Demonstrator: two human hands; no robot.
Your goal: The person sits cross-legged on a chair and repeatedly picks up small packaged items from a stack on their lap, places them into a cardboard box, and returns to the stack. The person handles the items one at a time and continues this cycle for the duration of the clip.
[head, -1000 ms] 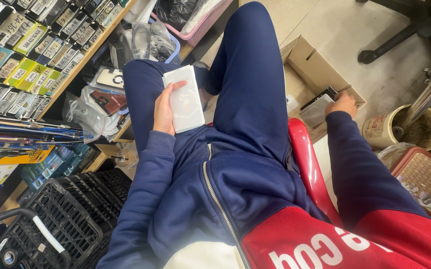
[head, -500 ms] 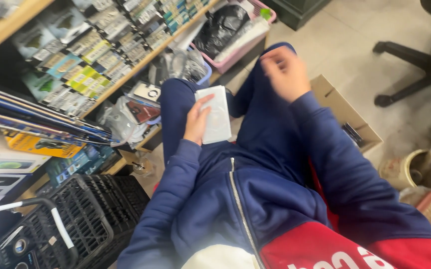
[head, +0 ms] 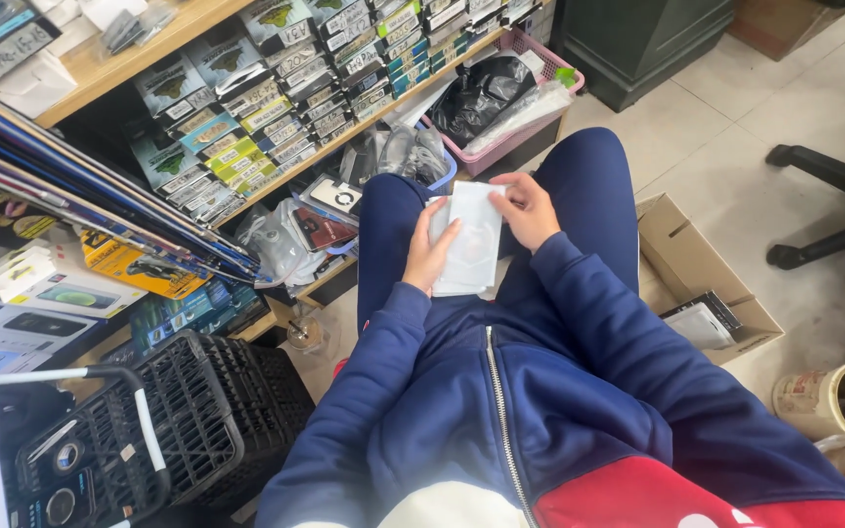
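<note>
A wooden shelf (head: 276,171) packed with small boxes runs across the upper left of the frame, a black wire basket (head: 178,430) sits at lower left, a pink basket (head: 530,127) with a black bag at top centre, and an open cardboard box (head: 701,279) at right. In the middle of the frame, over the blue-trousered knees, a flat white packet (head: 471,244) is held clear of all these. The left hand (head: 429,256) has its fingers closed along the packet's left edge, thumb on its face, and the right hand (head: 527,208) pinches its upper right corner with curled fingers.
</note>
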